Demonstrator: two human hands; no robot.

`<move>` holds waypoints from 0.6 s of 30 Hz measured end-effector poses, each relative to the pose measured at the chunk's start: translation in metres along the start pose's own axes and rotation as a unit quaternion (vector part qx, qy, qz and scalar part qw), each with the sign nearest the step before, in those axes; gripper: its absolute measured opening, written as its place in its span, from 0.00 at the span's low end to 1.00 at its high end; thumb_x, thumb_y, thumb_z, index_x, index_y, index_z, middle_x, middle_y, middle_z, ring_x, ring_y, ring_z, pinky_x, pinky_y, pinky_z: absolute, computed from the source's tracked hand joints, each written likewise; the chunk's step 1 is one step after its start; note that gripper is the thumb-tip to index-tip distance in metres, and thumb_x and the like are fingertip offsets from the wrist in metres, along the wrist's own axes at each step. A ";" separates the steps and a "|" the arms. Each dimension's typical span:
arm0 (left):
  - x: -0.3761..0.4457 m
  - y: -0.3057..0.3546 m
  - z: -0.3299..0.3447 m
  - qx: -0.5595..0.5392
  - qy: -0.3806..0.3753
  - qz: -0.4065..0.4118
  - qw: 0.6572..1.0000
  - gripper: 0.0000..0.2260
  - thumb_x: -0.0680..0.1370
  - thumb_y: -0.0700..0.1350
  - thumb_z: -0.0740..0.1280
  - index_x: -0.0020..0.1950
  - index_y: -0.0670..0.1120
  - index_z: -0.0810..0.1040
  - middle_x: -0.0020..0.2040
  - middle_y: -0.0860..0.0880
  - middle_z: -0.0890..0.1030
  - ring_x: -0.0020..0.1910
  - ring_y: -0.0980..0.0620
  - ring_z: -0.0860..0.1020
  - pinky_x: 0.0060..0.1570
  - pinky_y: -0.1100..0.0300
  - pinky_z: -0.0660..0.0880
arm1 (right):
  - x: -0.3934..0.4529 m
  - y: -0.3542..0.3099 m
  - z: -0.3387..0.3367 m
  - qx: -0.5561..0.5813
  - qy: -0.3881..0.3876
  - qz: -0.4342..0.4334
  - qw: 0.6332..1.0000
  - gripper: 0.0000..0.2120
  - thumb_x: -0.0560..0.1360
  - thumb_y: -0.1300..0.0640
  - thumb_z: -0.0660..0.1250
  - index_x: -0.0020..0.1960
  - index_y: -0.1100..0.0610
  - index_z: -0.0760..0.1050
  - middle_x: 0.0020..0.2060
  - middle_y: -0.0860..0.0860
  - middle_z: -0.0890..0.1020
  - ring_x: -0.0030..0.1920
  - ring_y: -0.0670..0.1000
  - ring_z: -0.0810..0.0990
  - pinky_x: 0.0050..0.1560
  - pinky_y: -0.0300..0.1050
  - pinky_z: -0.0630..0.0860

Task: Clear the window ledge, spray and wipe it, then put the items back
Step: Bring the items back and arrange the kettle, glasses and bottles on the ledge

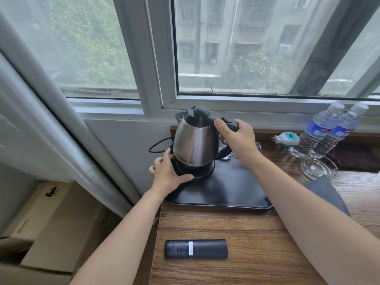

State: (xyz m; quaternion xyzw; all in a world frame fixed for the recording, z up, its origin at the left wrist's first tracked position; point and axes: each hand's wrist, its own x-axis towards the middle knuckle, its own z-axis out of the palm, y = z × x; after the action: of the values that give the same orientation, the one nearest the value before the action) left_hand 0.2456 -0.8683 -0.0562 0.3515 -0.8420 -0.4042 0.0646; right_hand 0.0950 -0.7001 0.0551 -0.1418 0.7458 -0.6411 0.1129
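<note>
A steel electric kettle with a black lid and handle stands tilted on its round black base, at the back left of a black tray on the wooden ledge. My right hand grips the kettle's handle from the right. My left hand holds the left rim of the base, thumb lying along its front. A black power cord loops out behind the base.
Two water bottles, a plug-in device and a glass ashtray stand at the right. A grey cloth lies by my right arm. A black remote lies near the front. Cardboard boxes and a curtain sit at left.
</note>
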 end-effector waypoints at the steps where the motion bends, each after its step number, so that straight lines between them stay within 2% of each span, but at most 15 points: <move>1: 0.001 -0.001 0.000 0.004 -0.003 -0.003 1.000 0.58 0.61 0.63 0.83 0.81 0.60 0.51 0.74 0.50 0.62 0.73 0.43 0.55 0.73 0.44 0.62 | 0.000 0.000 -0.001 -0.007 0.001 0.002 1.000 0.32 0.66 0.35 0.78 0.44 0.65 0.76 0.35 0.53 0.80 0.38 0.51 0.79 0.44 0.59 0.80; 4: 0.005 -0.008 0.003 0.023 -0.008 0.002 1.000 0.60 0.55 0.71 0.78 0.79 0.63 0.50 0.76 0.52 0.65 0.74 0.43 0.55 0.73 0.43 0.60 | -0.003 0.001 -0.007 -0.005 0.001 0.002 1.000 0.20 0.73 0.45 0.79 0.40 0.59 0.75 0.35 0.51 0.79 0.35 0.47 0.78 0.41 0.52 0.77; 6: 0.009 -0.014 0.006 0.028 -0.005 0.004 1.000 0.60 0.53 0.73 0.75 0.79 0.63 0.50 0.76 0.52 0.67 0.75 0.42 0.55 0.74 0.44 0.59 | -0.004 0.004 -0.009 -0.004 -0.005 -0.007 1.000 0.18 0.75 0.48 0.78 0.40 0.61 0.77 0.35 0.50 0.78 0.33 0.45 0.76 0.42 0.49 0.76; 8: 0.010 -0.015 0.007 0.028 0.003 0.014 1.000 0.60 0.54 0.73 0.76 0.79 0.62 0.52 0.75 0.52 0.68 0.75 0.43 0.56 0.74 0.45 0.58 | -0.005 0.004 -0.007 -0.011 -0.009 -0.018 1.000 0.24 0.73 0.44 0.78 0.46 0.66 0.78 0.35 0.49 0.78 0.34 0.45 0.75 0.42 0.52 0.76; 10: 0.009 -0.014 0.007 0.025 0.018 0.027 0.999 0.58 0.58 0.68 0.81 0.80 0.59 0.54 0.74 0.49 0.68 0.74 0.46 0.55 0.76 0.45 0.57 | -0.005 0.002 -0.005 -0.030 -0.008 -0.029 0.999 0.31 0.69 0.38 0.77 0.47 0.67 0.77 0.35 0.49 0.77 0.36 0.47 0.75 0.43 0.57 0.78; 12: 0.008 -0.012 0.006 0.030 0.026 0.043 0.998 0.55 0.62 0.62 0.83 0.81 0.55 0.56 0.74 0.48 0.68 0.71 0.52 0.54 0.77 0.44 0.55 | -0.004 0.000 -0.005 -0.037 -0.013 -0.035 0.999 0.32 0.67 0.36 0.77 0.47 0.66 0.76 0.36 0.50 0.77 0.37 0.48 0.76 0.44 0.60 0.79; 14: 0.009 -0.012 0.007 0.034 0.030 0.051 0.998 0.54 0.62 0.61 0.83 0.81 0.54 0.57 0.73 0.47 0.68 0.71 0.54 0.54 0.77 0.44 0.54 | 0.000 -0.001 -0.008 -0.033 -0.031 -0.038 0.998 0.32 0.68 0.38 0.77 0.47 0.68 0.75 0.35 0.52 0.77 0.38 0.49 0.77 0.43 0.58 0.78; 16: 0.011 -0.015 0.008 0.036 0.032 0.058 0.997 0.55 0.61 0.61 0.84 0.80 0.55 0.57 0.73 0.46 0.69 0.73 0.51 0.56 0.76 0.47 0.53 | 0.002 0.001 -0.010 -0.036 -0.055 -0.042 0.997 0.32 0.69 0.39 0.77 0.46 0.70 0.73 0.35 0.53 0.75 0.38 0.50 0.77 0.42 0.54 0.75; 18: 0.013 -0.017 0.008 0.038 0.030 0.062 0.997 0.54 0.60 0.61 0.84 0.79 0.56 0.58 0.71 0.47 0.71 0.74 0.49 0.57 0.75 0.49 0.53 | 0.004 0.004 -0.009 -0.054 -0.061 -0.052 0.995 0.33 0.68 0.37 0.77 0.43 0.67 0.71 0.35 0.53 0.73 0.38 0.51 0.75 0.43 0.53 0.73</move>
State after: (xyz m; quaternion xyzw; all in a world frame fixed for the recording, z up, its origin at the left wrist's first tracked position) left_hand 0.2418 -0.8792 -0.0767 0.3127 -0.8746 -0.3563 0.1019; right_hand 0.0878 -0.6925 0.0523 -0.2253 0.7627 -0.5948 0.1170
